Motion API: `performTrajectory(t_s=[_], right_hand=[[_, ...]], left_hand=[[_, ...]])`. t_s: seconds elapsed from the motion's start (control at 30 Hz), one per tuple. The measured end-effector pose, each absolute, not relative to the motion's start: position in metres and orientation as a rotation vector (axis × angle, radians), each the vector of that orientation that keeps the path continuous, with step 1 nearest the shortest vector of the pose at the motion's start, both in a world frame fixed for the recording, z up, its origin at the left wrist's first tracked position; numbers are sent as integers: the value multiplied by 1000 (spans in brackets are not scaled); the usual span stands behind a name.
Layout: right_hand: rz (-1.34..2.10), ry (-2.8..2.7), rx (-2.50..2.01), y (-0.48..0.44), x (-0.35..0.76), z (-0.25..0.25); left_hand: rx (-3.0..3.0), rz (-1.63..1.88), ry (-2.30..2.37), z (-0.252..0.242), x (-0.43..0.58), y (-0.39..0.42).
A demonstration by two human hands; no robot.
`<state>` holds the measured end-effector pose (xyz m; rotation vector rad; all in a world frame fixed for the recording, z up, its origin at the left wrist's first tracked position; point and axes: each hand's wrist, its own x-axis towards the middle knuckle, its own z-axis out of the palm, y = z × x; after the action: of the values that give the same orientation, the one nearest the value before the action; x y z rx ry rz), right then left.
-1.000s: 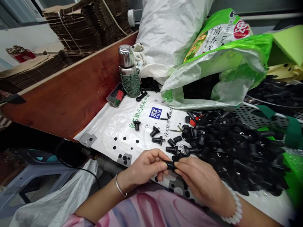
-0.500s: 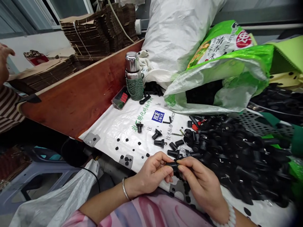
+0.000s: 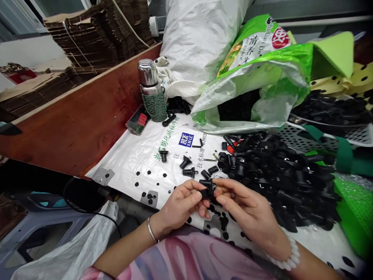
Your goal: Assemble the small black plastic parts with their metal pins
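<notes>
My left hand [image 3: 183,204] and my right hand [image 3: 243,204] pinch a small black plastic fitting [image 3: 207,193] between their fingertips, and the fingers hide part of it. Another black fitting [image 3: 206,182] lies just beyond my fingertips. To the right of my right hand spreads a large heap of black plastic fittings [image 3: 276,179]. Several loose ones, such as a flanged plug [image 3: 190,172], stand or lie on a white printed woven sheet [image 3: 136,163], which is dotted with small black discs.
A steel flask in a green net sleeve [image 3: 149,87] and a phone [image 3: 138,119] stand by a reddish wooden board [image 3: 78,120]. Behind are a white sack [image 3: 198,42], a green plastic bag [image 3: 256,89], a perforated basket [image 3: 314,134] and stacked flattened cardboard [image 3: 93,39].
The view has swung slightly, shifting the scene left and upward. Both hands still pinch the fitting, now slightly turned. The other person's hand and striped sleeve at the left have gone from view.
</notes>
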<state>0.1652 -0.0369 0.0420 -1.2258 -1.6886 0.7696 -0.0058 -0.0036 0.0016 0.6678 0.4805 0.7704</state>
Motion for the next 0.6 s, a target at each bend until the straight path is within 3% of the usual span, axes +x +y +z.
performTrajectory(t_s=[0.23,0.4,0.6], right_hand=[[302,-1754,-1465,-75,218,41],[152,-1824,-1586,-106,233,28],[-141,-2198,-1599,-104,232,17]], left_hand=[[595,747,539,1,-16,1],[604,699,556,-2,-16,7],[685,662,530,-1,-16,4]])
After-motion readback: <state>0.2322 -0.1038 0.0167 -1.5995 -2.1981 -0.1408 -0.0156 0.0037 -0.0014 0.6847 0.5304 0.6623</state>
